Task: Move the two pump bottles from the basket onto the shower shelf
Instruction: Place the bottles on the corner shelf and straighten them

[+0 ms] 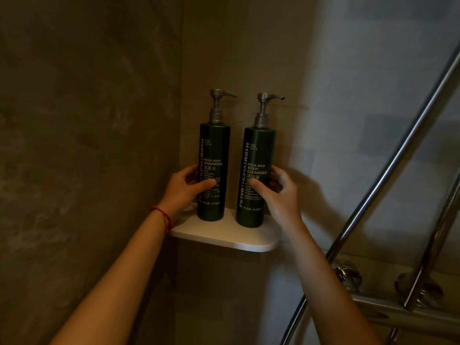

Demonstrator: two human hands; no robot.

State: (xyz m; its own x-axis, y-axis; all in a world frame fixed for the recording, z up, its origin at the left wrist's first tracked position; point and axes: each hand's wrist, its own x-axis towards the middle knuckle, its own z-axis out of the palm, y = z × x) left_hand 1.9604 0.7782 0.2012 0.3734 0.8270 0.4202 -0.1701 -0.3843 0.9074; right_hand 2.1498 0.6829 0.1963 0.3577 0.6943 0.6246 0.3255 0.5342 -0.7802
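Both on white corner shelf, centre frame, upright, side by side, not touching. Shampoo bottle to the left, body cleanser bottle to the right. Left hand wrapped round lower shampoo body, thumb on label. Right hand clamped on cleanser body likewise. Basket not in view. Likely rigid plastic, moderately heavy if full, smooth and slippery when wet. Best gripped mid-body, not by pump heads. Placement looks done; only release remains.
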